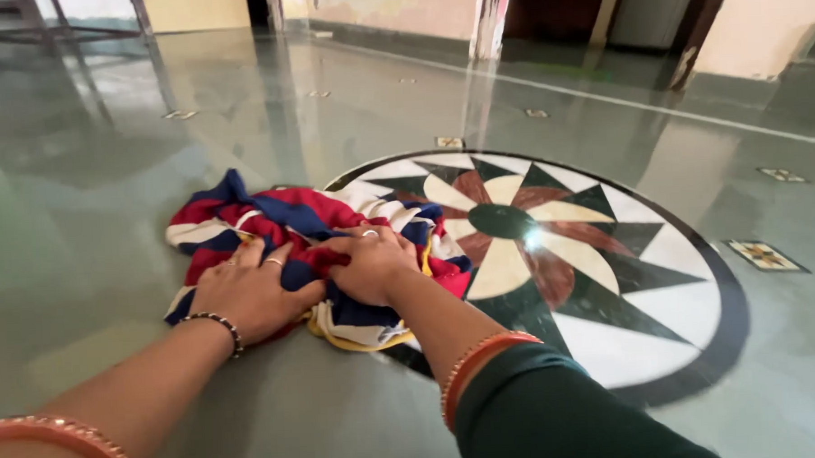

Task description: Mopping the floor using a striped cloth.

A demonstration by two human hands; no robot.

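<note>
A bunched cloth (244, 217) in red, dark blue and white, with a yellow edge, lies on the glossy green floor. My left hand (247, 293) presses flat on its near left part, fingers spread, with rings and a beaded bracelet at the wrist. My right hand (372, 262) lies beside it on the cloth's middle, fingers curled into the fabric, a ring on one finger. Orange bangles sit on both forearms, and a dark green sleeve covers my right arm.
A round inlaid star medallion (607, 249) in black, white and reddish brown lies in the floor just right of the cloth. Small inlaid tiles (765, 254) dot the floor. Walls, a pillar (489, 18) and metal furniture legs (57, 24) stand at the far end.
</note>
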